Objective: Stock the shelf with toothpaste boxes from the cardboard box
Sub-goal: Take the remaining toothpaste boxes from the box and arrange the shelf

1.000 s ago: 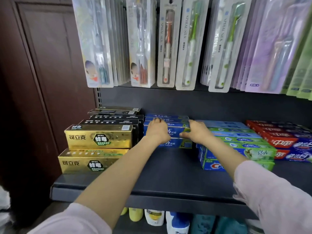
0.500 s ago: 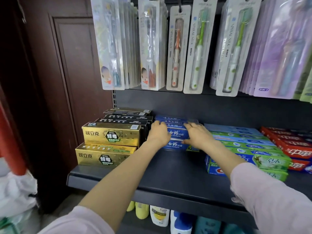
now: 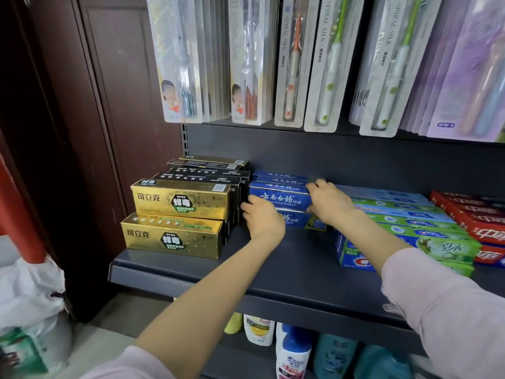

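Blue toothpaste boxes (image 3: 281, 198) lie stacked on the dark shelf (image 3: 287, 272), between gold boxes and green ones. My left hand (image 3: 263, 218) rests against the left end of the lower blue box. My right hand (image 3: 329, 205) grips the right end of the front upper blue box, fingers curled over its top edge. The cardboard box is out of view.
Gold toothpaste boxes (image 3: 180, 217) stand stacked at the shelf's left, with black boxes behind. Green boxes (image 3: 410, 231) and red boxes (image 3: 475, 217) fill the right. Toothbrush packs (image 3: 292, 64) hang above. Bottles (image 3: 292, 351) sit on the lower shelf. White bags (image 3: 30, 310) lie at the floor, left.
The view has shifted left and closer. My left hand has slid down from the upper blue box to the lower one. My right hand stays on the stack's right end.
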`<control>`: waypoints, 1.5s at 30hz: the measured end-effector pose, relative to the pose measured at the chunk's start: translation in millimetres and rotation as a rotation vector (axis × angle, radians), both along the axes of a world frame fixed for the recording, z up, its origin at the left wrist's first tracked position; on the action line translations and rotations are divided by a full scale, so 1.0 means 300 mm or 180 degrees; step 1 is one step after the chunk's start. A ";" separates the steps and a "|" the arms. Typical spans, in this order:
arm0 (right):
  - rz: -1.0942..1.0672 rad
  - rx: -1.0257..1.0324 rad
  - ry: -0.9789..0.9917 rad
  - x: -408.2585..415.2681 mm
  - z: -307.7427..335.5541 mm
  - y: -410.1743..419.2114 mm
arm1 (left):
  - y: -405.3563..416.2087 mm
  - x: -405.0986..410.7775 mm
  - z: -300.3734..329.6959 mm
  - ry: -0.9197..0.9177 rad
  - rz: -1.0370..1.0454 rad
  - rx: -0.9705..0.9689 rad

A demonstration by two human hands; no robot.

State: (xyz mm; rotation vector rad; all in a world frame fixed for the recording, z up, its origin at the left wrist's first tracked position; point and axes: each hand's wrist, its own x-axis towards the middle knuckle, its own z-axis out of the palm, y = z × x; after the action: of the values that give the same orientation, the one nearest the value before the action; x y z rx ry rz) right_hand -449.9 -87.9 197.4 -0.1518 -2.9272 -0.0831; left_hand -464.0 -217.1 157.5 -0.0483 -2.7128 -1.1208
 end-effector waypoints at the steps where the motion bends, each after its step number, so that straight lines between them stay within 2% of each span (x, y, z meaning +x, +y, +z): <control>1: -0.0006 0.0011 -0.0031 0.001 0.001 -0.001 | 0.001 0.000 0.001 -0.0160 -0.0016 0.0143; 4: -0.0023 0.0002 -0.0091 0.005 0.006 -0.004 | -0.015 -0.014 -0.004 -0.0399 -0.0018 0.0563; 11: -0.0091 -0.0096 -0.0091 0.014 0.008 -0.013 | -0.059 -0.014 -0.036 -0.0573 -0.0103 0.0919; 15: -0.0143 -0.0134 0.0049 0.012 0.006 -0.022 | -0.068 -0.011 -0.032 -0.0760 -0.0261 0.1321; 23: -0.0350 0.0140 -0.0010 0.025 0.025 -0.016 | -0.090 -0.051 -0.026 -0.1190 -0.0606 0.1917; 31: -0.0238 0.0008 0.0075 0.029 0.006 0.012 | -0.088 -0.062 0.005 -0.1220 -0.0716 0.2091; 37: -0.0089 -0.0045 -0.0215 0.004 -0.001 0.004 | -0.083 -0.064 -0.005 -0.1202 -0.0749 0.2178; 45: -0.0040 0.0016 -0.0111 0.020 0.003 -0.012 | -0.074 -0.073 0.018 -0.1264 -0.0907 0.3041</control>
State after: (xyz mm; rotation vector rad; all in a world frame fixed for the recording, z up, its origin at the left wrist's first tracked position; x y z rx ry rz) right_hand -443.8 -91.5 198.4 -0.1698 -2.9607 -0.0960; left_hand -485.9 -239.1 162.8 -0.0694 -2.1765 -2.6132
